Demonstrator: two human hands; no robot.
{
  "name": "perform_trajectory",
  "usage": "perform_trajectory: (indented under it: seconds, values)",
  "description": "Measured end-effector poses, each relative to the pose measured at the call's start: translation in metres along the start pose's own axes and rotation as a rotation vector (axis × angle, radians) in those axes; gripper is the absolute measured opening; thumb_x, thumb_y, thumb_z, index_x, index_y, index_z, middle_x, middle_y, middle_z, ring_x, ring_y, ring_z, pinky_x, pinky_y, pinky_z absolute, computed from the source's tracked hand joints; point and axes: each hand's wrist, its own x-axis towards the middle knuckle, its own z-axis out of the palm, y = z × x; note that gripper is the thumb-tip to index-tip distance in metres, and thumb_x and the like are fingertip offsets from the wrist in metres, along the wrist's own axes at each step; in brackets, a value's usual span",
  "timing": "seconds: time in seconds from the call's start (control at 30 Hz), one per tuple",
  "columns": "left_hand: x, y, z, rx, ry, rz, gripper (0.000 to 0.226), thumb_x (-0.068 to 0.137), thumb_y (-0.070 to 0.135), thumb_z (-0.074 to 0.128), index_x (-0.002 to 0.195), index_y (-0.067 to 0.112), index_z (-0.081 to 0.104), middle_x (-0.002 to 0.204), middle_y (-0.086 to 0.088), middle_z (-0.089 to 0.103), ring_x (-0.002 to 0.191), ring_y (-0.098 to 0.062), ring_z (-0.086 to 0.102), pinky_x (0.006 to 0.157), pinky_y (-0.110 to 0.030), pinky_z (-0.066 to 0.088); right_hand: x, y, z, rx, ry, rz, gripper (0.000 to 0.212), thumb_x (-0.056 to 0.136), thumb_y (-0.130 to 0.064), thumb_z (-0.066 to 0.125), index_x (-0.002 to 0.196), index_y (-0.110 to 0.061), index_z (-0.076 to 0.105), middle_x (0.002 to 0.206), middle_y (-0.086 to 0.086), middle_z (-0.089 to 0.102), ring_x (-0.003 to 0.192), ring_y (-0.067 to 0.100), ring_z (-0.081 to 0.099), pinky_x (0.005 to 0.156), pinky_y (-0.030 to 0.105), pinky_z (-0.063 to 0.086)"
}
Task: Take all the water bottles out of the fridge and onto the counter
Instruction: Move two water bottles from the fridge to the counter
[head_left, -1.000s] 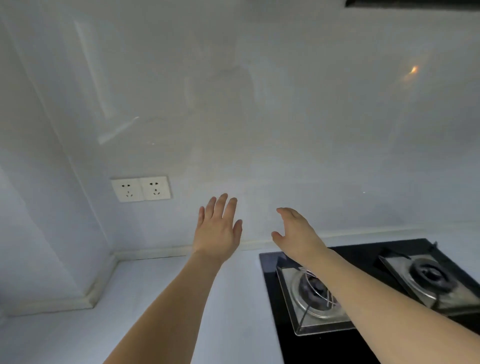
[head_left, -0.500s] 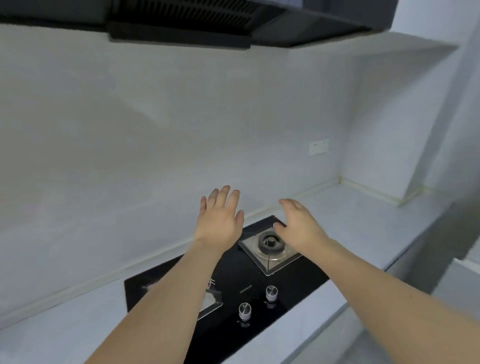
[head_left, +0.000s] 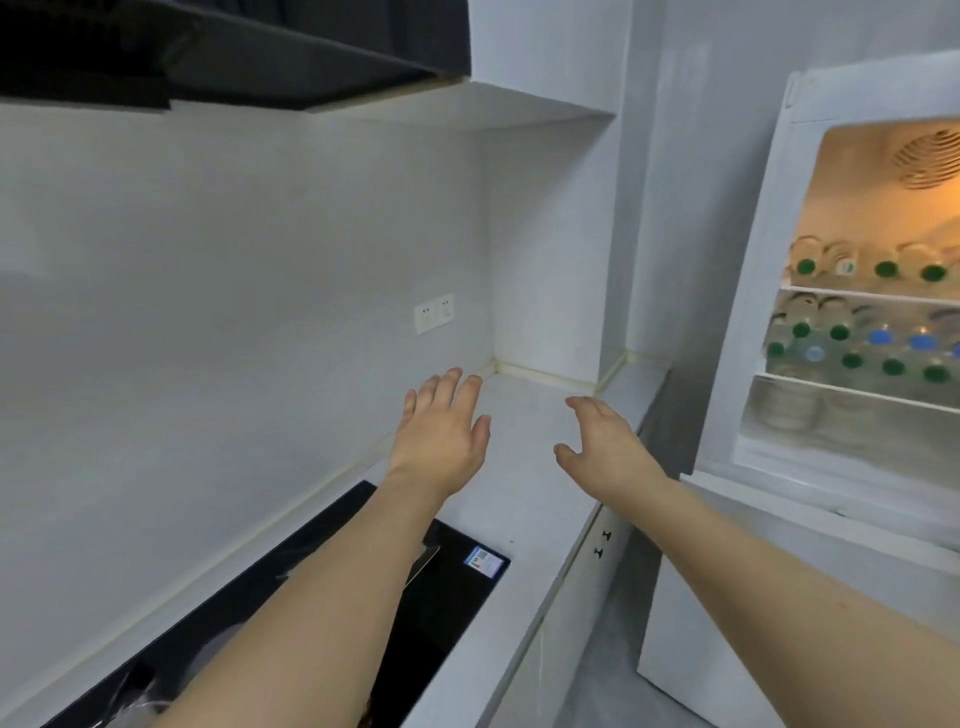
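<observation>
Both hands empty, fingers spread, held out mid-frame above the desk (head_left: 524, 447). Left hand (head_left: 441, 431) is palm down; right hand (head_left: 602, 447) is slightly cupped, thumb toward the left one. Black cooktop (head_left: 447, 613) sits at lower left, range hood (head_left: 218, 52) at upper left, wall socket (head_left: 434, 313) at centre. Fridge (head_left: 753, 312) stands open at right, lit inside. Water bottles (head_left: 857, 343), with green and blue caps, lie on two shelves, caps facing out.
</observation>
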Motion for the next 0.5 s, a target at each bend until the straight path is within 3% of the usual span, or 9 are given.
perform_trajectory:
  seconds: [0.5]
  values:
    - [0.242, 0.096, 0.088, -0.217, 0.072, 0.282, 0.049, 0.101, 0.032, 0.039, 0.146, 0.014, 0.033, 0.156, -0.007, 0.026, 0.142, -0.028, 0.023, 0.117, -0.039, 0.022, 0.153, 0.141, -0.074, -0.100, 0.184, 0.246, 0.062, 0.094, -0.025, 0.055, 0.148, -0.010, 0.030, 0.151, 0.008, 0.034, 0.138, 0.024, 0.033, 0.111, 0.033, 0.028]
